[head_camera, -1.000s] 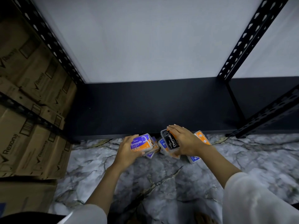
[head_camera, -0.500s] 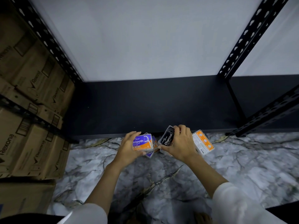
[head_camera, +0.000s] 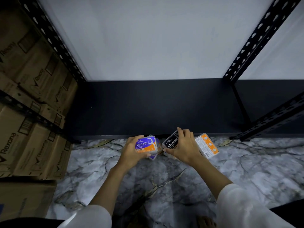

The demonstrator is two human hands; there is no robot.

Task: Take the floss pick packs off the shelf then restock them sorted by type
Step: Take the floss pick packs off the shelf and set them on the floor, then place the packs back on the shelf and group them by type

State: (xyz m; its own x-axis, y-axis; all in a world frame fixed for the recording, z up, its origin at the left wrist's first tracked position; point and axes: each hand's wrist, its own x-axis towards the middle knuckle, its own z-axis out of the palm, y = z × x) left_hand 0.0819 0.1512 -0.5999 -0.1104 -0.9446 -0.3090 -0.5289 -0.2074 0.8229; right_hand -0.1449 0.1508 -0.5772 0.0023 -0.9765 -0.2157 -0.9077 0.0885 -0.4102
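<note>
While I crouch over the grey marble-patterned floor (head_camera: 164,186), the black bottom shelf board (head_camera: 156,109) of the metal rack lies bare in front of me, with a pale wall (head_camera: 148,38) behind it. Perforated black steel uprights (head_camera: 256,38) frame the bay on both sides, and brown cardboard cartons (head_camera: 29,129) printed "Rexona" are stacked close on the left, just beside the shelf's left end. The shelf's front edge runs just beyond my knuckles.

My left hand (head_camera: 131,152) grips the purple-and-orange "Smooth" floss pick pack (head_camera: 145,145), fingers curled around its left side and thumb under it; more purple and orange packs (head_camera: 154,155) lie beneath it on the floor. My right hand (head_camera: 185,147) grips the black "Charcoal" floss pick pack (head_camera: 171,142), fingers over its top edge, thumb at its lower corner. Just to the right of that hand an orange-and-white floss pick pack (head_camera: 207,145) lies back side up on the floor, touching or nearly touching my wrist; I cannot tell which. Open marble spreads out to the right of the packs and back toward my white sleeves (head_camera: 246,208).
</note>
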